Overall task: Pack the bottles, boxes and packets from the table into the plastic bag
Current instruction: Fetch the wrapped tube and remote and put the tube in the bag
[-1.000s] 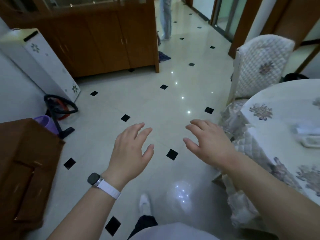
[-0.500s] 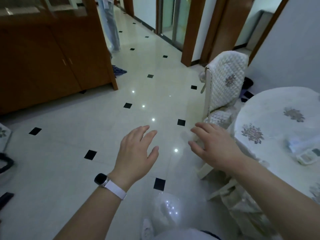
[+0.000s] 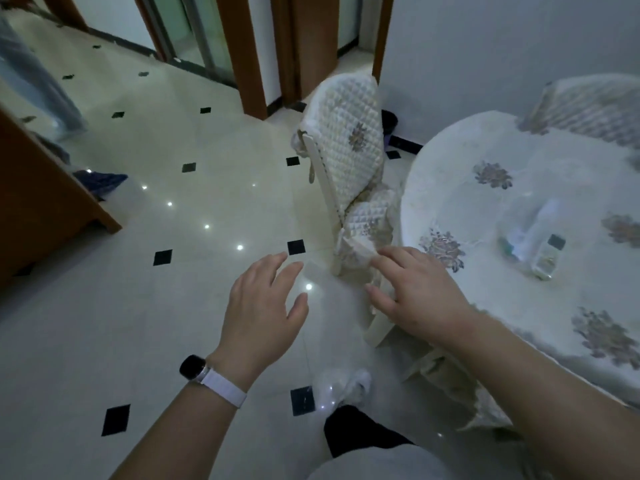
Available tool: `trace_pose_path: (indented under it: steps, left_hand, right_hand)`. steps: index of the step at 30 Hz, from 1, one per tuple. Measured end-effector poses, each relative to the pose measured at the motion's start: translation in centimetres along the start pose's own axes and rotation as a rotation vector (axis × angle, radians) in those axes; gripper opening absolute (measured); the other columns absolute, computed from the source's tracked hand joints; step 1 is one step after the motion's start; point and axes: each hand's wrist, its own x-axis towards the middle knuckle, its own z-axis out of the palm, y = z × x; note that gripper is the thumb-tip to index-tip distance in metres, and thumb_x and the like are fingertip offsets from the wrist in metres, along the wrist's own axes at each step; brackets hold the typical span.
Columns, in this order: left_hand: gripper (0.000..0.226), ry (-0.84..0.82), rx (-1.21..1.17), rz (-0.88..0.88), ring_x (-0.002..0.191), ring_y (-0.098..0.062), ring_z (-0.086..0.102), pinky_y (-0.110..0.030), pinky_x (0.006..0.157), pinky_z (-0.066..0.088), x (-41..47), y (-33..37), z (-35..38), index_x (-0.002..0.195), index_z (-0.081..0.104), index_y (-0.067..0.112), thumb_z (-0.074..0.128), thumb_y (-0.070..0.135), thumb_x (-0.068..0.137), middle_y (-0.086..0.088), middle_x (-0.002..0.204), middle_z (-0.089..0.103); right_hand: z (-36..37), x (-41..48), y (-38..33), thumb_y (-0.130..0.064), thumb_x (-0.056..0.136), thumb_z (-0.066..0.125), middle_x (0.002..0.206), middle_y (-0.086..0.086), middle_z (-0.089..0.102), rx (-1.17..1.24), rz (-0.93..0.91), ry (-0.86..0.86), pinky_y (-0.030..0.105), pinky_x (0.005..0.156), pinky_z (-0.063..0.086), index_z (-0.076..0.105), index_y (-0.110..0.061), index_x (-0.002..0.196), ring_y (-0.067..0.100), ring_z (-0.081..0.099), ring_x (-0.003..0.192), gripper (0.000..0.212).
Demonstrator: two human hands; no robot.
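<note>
A round table (image 3: 491, 299) with a white flowered cloth fills the right side. On it lies a blurred heap of clear plastic (image 3: 526, 216) around a white and teal item, which I cannot identify, and beside it stands a small clear bottle with a black cap (image 3: 549, 254). My left hand (image 3: 265, 310), with a watch on the wrist, hovers over the floor with fingers spread and nothing in it. My right hand (image 3: 420, 292) is held out with fingers apart, just left of the table's edge, and holds nothing.
A chair with a quilted white cover (image 3: 349, 157) stands at the table's left side, beyond my hands. A second covered chair (image 3: 588, 109) is behind the table. A wooden cabinet (image 3: 38, 202) is at the left. A person's legs (image 3: 31, 74) show at the far left.
The view has swung to the right: the cabinet slid off to the left and the table with its items came further into view. Both hands stay spread and hold nothing.
</note>
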Motion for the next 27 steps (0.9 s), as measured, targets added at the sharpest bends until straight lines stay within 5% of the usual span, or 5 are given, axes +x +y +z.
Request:
trace_pose_path:
  steps: [11,27]
  left_hand:
    - [0.043,-0.034,-0.006,0.334,0.116,-0.03,0.055,-0.043,0.095,0.045,21.0,6.8,5.9,0.12,0.063,0.015,0.058,0.036,0.084,-0.011,0.127,0.061]
    - [0.047,-0.313,-0.15,0.891,0.125,-0.032,0.053,-0.048,0.101,0.044,36.5,18.8,18.2,0.129,0.06,0.018,0.052,0.042,0.09,-0.009,0.135,0.059]
  right_hand:
    - [-2.0,9.5,15.2,-0.052,0.088,0.041,0.126,0.003,0.061,0.041,0.25,0.092,0.042,0.093,0.045,0.064,-0.018,0.116,0.028,0.057,0.112,0.05]
    - [0.1,6.1,26.2,-0.054,0.088,0.039,0.129,0.004,0.06,0.009,0.847,0.083,0.042,0.096,0.046,0.063,-0.02,0.119,0.028,0.056,0.117,0.052]
